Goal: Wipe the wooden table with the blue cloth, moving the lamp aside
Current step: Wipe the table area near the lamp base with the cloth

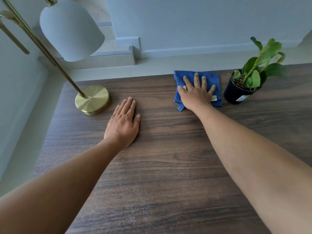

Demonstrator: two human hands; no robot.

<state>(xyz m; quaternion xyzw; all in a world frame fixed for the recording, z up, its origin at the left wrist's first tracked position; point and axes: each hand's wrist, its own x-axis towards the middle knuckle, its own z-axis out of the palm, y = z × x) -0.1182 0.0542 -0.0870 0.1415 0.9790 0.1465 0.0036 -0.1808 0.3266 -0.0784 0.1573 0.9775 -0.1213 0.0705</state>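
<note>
Head view: right hand [196,93] presses flat, fingers spread, on the soft folded blue cloth [211,80], upper right. It probably slides easily; push from on top.

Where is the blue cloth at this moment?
In the head view, the blue cloth lies at the table's far edge, right of centre, under the flat right hand, just left of the potted plant.

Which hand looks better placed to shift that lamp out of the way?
Left, probably. The left hand lies flat on the wooden table beside the lamp and holds nothing, while the right hand presses the blue cloth farther away, near the potted plant.
</note>
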